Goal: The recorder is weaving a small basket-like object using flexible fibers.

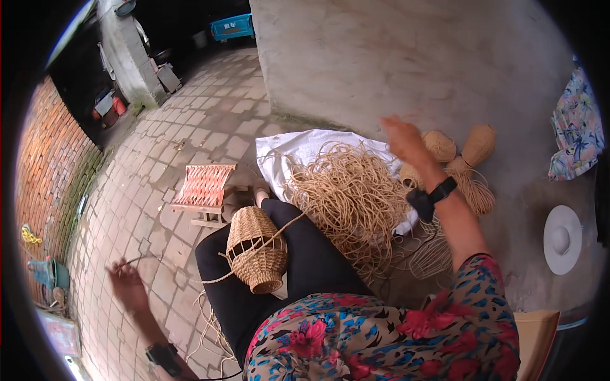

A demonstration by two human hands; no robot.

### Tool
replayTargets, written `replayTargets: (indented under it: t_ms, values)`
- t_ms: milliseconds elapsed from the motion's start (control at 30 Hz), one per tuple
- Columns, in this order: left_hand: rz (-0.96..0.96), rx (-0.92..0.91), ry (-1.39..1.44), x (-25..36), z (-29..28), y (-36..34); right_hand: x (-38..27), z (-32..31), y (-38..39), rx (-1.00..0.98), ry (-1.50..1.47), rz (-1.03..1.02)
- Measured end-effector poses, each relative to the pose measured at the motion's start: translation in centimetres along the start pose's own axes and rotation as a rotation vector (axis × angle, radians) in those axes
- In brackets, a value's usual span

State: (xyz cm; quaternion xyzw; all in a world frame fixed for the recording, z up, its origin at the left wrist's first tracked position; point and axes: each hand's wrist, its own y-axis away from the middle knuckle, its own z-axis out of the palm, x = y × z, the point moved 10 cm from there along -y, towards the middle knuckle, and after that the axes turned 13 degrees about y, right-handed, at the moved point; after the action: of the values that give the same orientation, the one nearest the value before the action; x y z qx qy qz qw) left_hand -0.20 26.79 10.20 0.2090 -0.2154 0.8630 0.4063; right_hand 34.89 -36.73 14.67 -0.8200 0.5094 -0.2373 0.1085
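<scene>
- The floor (pixel 210 136) is paved with grey blocks.
- The left side is bounded by a red brick wall (pixel 54 140), greened along its base.
- The upper right is closed off by a plain plastered wall (pixel 406 57).
- A pale pillar (pixel 130 63) is set beside a dark, shadowed recess (pixel 178 35).
- A low stool (pixel 203 185) is topped with orange-red webbing.
- The floor is lit by soft daylight.

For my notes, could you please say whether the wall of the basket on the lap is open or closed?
Partly open: the basket shows a dark, slatted gap between its two woven sections.
</scene>
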Motion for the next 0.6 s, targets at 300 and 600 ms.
replayTargets:
  t_ms: [300,600]
  values:
    - [-0.441,-0.249,0.108,-21.8,18.8,7.2,-31.9,-9.7,5.5,-0.774,-1.978,-0.4]
    - [-0.248,0.092,-0.094,-18.3,5.0,5.0,-14.1,4.7,9.0,-0.519,-1.062,-0.012]
